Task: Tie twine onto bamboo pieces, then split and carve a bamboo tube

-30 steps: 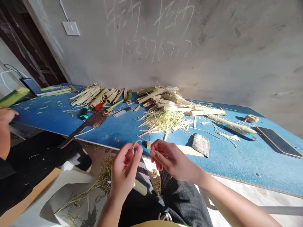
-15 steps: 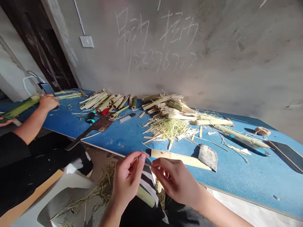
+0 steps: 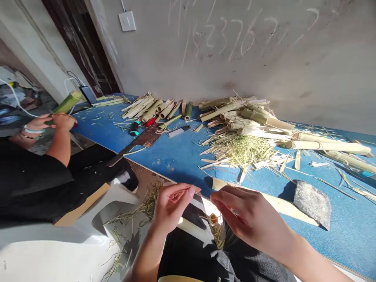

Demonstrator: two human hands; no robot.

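A thin pale bamboo sliver [image 3: 205,193] is pinched at its ends by the left hand [image 3: 173,203] and the right hand [image 3: 252,219], just near the blue desk [image 3: 182,152]. It looks light, bendy and easily snapped, so it is best held softly by the fingertips.

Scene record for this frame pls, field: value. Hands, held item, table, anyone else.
left hand: fingertips pinched on a thin strand, barely visible
right hand: close beside it, fingers curled; grip unclear
table: blue; bamboo pieces, shavings pile, cleaver, grey stone
co-worker's hand: at left, on a green bamboo stalk
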